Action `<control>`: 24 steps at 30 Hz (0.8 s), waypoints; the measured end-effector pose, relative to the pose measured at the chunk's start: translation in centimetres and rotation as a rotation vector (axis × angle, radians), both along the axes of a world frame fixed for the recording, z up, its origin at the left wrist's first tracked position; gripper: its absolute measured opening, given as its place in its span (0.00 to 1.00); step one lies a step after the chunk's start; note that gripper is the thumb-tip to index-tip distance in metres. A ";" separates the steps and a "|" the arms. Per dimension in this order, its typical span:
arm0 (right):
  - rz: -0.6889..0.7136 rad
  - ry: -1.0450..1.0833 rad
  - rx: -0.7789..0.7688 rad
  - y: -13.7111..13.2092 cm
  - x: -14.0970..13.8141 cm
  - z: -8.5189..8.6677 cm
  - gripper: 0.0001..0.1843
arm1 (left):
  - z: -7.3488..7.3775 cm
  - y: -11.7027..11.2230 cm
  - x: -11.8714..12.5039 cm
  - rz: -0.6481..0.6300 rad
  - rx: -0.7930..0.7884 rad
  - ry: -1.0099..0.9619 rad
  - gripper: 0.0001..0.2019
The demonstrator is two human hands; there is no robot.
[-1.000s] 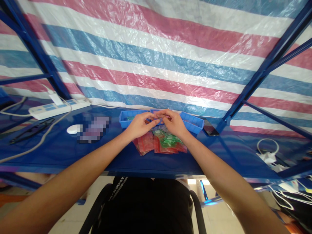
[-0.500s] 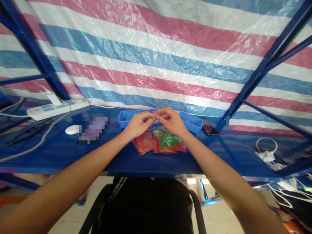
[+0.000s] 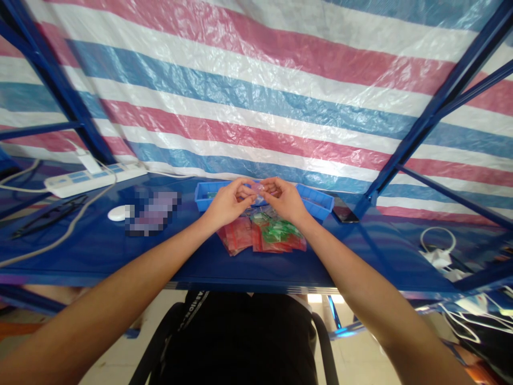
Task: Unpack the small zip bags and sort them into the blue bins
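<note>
— What do we have between our fingers?

— A small clear packet [image 3: 258, 188]. Our left hand [image 3: 226, 206] and right hand [image 3: 286, 202] each pinch one end of it with thumb and fingertips, and the other fingers are curled in.

— Where is it?

— In the air, just above the near edge of the blue tray [image 3: 320, 200], about midway between our hands.

— And under our wrists?

— A pile of red and green packets [image 3: 264, 235] lies on the table [image 3: 100, 246], just in front of the tray.

— What else do we see?

— A phone [image 3: 345, 215] beside the tray on the right and a white cable [image 3: 438, 251] farther right. A power strip [image 3: 92, 178] sits well off to the left, and a striped tarp [image 3: 256, 96] hangs behind.
</note>
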State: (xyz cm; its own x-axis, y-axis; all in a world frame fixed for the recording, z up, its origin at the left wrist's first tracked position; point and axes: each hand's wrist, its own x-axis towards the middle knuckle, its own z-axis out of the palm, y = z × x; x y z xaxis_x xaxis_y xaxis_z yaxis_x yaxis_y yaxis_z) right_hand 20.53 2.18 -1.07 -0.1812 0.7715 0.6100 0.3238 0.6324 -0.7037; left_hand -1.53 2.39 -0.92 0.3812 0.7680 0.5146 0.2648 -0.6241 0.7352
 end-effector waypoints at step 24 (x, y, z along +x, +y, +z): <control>-0.258 -0.607 0.194 2.1 3.5 -1.3 0.14 | 0.3 -0.7 0.1 -0.287 0.296 0.503 0.15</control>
